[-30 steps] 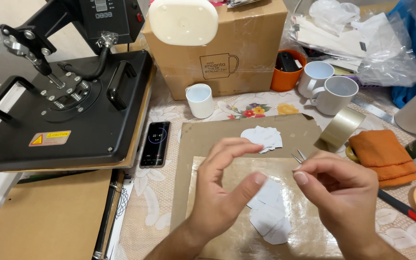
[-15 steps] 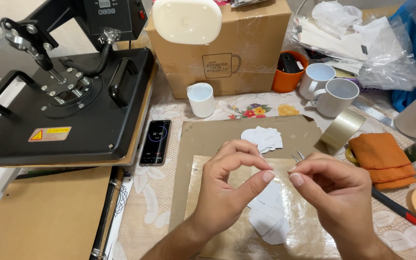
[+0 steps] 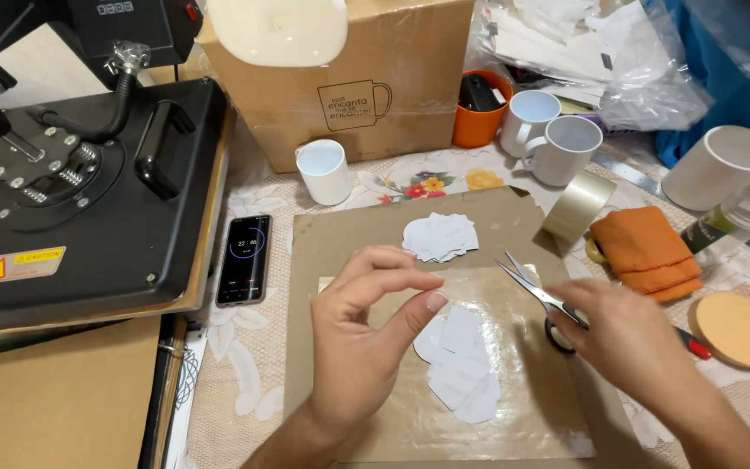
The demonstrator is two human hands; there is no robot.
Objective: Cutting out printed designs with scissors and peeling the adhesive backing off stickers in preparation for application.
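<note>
clear film strip pinched in left hand above paper cutouts; scissors gripped by right hand. film judged light, limp, clingy; best held by edges.

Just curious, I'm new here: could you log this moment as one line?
left hand: fingers pinched, contents unclear | right hand: holds scissors | below: white paper cutouts on cardboard sheet

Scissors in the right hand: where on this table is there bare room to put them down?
The scissors could go on the brown board between the phone and the upper paper pile, or on the board's near right corner. Crowded: the right side, with tape roll, orange cloth, round coaster and mugs.
</note>
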